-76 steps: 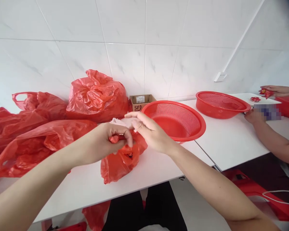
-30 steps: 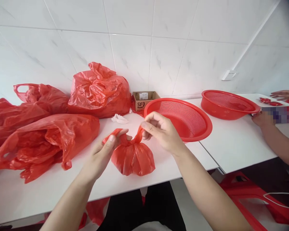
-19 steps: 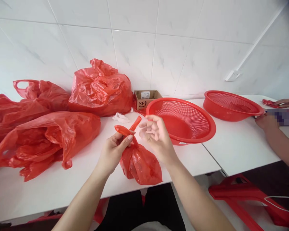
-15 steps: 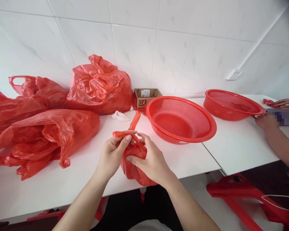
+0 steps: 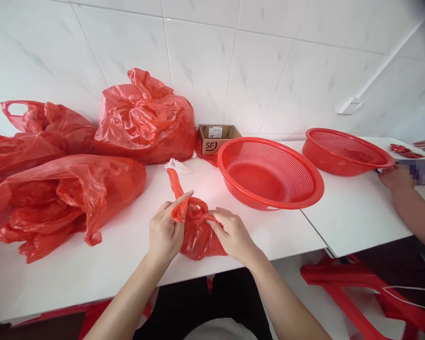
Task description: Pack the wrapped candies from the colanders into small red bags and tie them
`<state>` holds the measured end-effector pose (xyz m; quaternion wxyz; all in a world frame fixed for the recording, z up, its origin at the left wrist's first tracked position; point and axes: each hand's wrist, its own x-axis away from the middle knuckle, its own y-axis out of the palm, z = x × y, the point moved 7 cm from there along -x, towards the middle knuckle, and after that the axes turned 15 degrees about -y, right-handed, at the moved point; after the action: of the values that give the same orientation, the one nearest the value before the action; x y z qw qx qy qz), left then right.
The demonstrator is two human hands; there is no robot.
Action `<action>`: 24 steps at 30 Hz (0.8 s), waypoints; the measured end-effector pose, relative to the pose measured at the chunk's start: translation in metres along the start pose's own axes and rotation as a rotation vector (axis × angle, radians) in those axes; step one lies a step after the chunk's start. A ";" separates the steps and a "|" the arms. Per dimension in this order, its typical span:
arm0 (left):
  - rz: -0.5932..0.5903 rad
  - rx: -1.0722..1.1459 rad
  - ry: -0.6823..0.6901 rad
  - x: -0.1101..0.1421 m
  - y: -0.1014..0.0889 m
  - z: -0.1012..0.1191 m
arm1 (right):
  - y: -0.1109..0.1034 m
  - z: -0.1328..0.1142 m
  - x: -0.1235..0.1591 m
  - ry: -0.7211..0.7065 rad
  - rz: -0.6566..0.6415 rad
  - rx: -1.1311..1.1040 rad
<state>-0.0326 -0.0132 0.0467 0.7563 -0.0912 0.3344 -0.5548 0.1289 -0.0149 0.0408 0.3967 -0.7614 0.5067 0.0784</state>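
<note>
In front of me at the table's near edge sits a small red plastic bag (image 5: 201, 241), its neck gathered and twisted. My left hand (image 5: 167, 229) is closed on a looped strip at the bag's top left, with the index finger stretched along it. A loose end of the strip points away from me toward a crumpled white tissue (image 5: 177, 166). My right hand (image 5: 233, 231) pinches the bag's neck from the right, thumb and fingers pressed on the plastic. The bag's contents are hidden.
A red perforated basin (image 5: 269, 203) stands right of the bag, a second basin (image 5: 347, 160) farther right. Several red plastic bags (image 5: 145, 127) crowd the left side. A cardboard box (image 5: 209, 146) is by the wall. At the far right, a co-worker's hand (image 5: 396, 178) is beside the second basin.
My right hand has shifted from cupping the bag to pinching its neck on the right. The strip's loose end has swung left, and a loop now opens between my hands.
</note>
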 end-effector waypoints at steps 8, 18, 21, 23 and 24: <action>0.071 -0.071 -0.107 -0.007 -0.020 -0.016 | 0.000 0.015 0.000 -0.005 -0.054 0.169; 0.004 0.115 -0.117 0.002 -0.013 0.005 | 0.006 -0.020 -0.016 0.082 -0.020 -0.001; -0.067 0.296 -0.115 0.002 -0.008 0.010 | 0.015 -0.018 -0.019 0.086 0.087 -0.138; -0.122 0.415 -0.099 0.002 -0.005 0.011 | 0.015 -0.012 -0.019 0.120 0.206 -0.294; -0.161 0.421 -0.089 0.002 -0.002 0.011 | 0.013 -0.009 -0.019 0.130 0.272 -0.353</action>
<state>-0.0270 -0.0179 0.0549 0.7261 0.0176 0.1691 -0.6662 0.1064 -0.0097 0.0499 0.2100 -0.7471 0.6075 0.1694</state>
